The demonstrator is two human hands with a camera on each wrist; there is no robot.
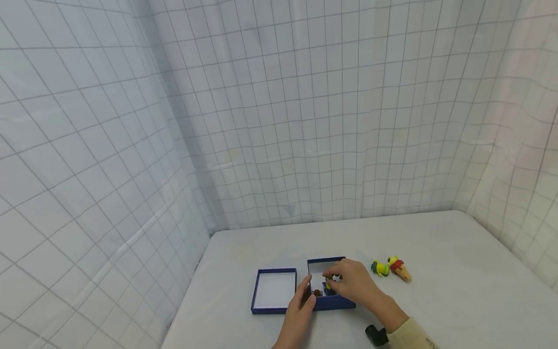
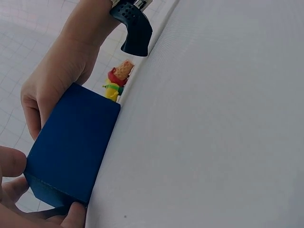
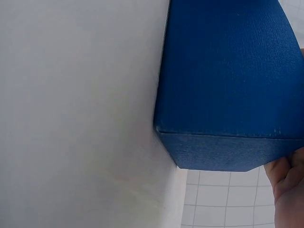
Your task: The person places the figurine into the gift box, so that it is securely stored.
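A shallow blue box [image 1: 333,303] with a white inside stands on the table. My left hand [image 1: 300,310] rests its thumb and fingers against the box's near left corner. Over the box, my right hand [image 1: 355,282] pinches a small toy figure [image 1: 328,287], dark blue and yellow with a brownish top; the fingers hide part of it. A small reddish-brown piece [image 1: 317,293] lies inside, by the near left corner. The blue outer wall [image 2: 76,142] fills much of the left wrist view. In the right wrist view, the wall [image 3: 228,71] hides the inside.
Left of the box lies a blue-rimmed, white tray-like lid [image 1: 274,311]. On the right are a yellow-green toy figure [image 1: 380,268] and a red-and-yellow toy [image 1: 396,264] with a cone-shaped tan part. A dark curved object [image 1: 376,335] is beside the right wrist. Gridded white curtains [image 1: 283,121] surround the table.
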